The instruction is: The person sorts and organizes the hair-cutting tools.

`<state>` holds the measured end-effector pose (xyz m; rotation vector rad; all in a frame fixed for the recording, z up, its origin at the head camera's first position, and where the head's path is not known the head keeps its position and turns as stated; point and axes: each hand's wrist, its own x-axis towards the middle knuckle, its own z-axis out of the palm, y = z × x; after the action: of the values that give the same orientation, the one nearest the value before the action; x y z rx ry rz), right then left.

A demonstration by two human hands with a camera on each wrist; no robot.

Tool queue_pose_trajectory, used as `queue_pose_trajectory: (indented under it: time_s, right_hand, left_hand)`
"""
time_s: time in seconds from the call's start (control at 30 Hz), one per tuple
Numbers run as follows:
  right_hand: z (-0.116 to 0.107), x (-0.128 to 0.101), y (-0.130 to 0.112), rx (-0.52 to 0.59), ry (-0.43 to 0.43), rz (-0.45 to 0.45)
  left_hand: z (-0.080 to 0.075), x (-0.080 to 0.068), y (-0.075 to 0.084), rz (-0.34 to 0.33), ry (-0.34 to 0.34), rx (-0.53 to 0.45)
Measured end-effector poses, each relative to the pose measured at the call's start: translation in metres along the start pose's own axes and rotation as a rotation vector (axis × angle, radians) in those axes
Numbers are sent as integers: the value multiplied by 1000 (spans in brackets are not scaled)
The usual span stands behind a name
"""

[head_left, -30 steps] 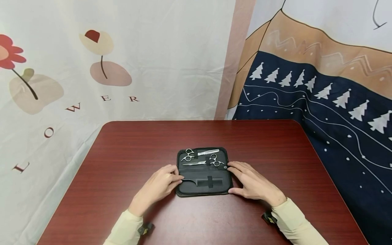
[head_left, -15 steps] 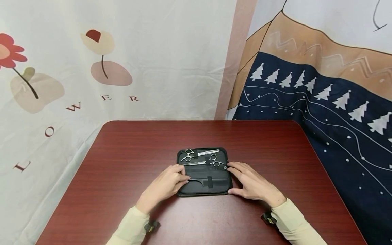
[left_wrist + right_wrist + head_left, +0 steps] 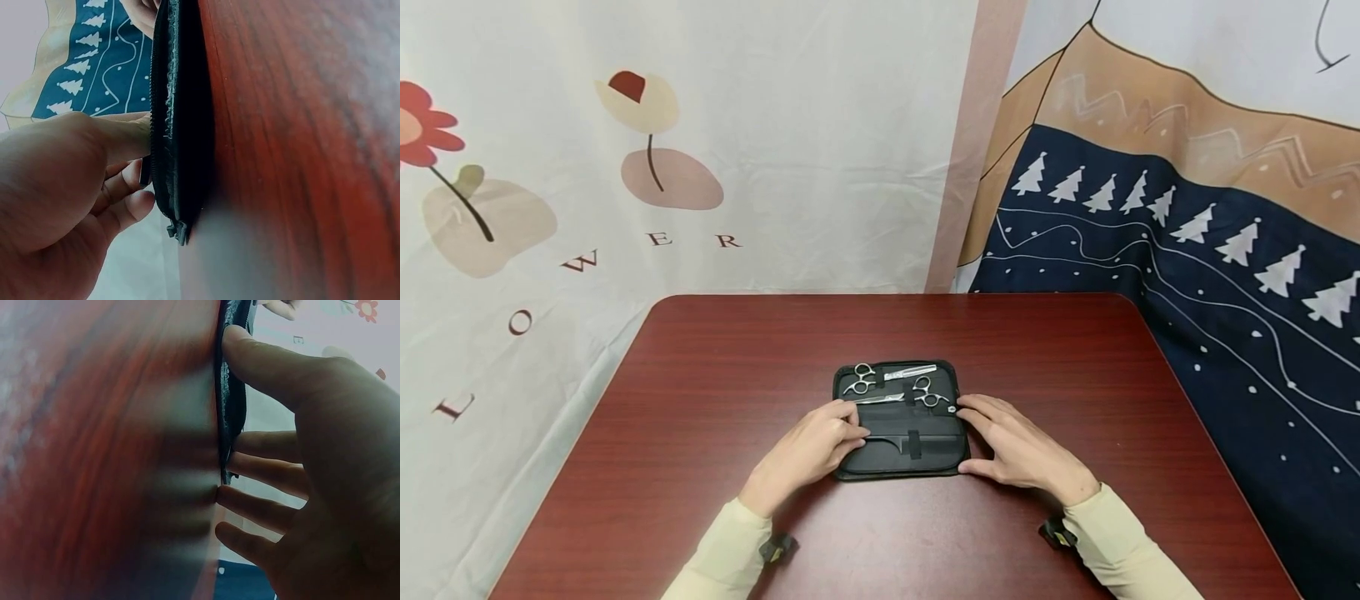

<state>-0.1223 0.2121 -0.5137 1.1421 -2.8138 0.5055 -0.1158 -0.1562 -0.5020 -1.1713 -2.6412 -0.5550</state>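
Your left hand (image 3: pixel 811 450) has crept rightward over the last second, its fingertips now lying farther in over the left edge of the open black case (image 3: pixel 925 454) at the centre of the frame, pinching the thin tail of the black comb (image 3: pixel 917 439); judging by that advance, the comb is being worked in its strap rather than left at rest. Your right hand (image 3: pixel 1015 450) has not shifted: it rests on the tabletop (image 3: pixel 700 375) with fingers spread and nearly straight, thumb against the case's lower right corner and fingertips touching its right edge, steadying it. The case has kept its place, lying flat and unfolded on the dark red tabletop, just below the middle of the head view. Count the contents: two pairs of silver scissors, one (image 3: pixel 887 375) along the upper edge of the case and one (image 3: pixel 901 397) just beneath it, and one comb under a strap in the lower half. One case, two hands, both in pale sleeves.
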Motion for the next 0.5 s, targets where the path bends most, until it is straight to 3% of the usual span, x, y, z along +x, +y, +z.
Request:
queue_pose_trajectory:
  time_s: [0.5]
  right_hand:
    - [0,0,1,8,-5,9]
  left_hand:
    - [3,-1,2,-66,-47,5]
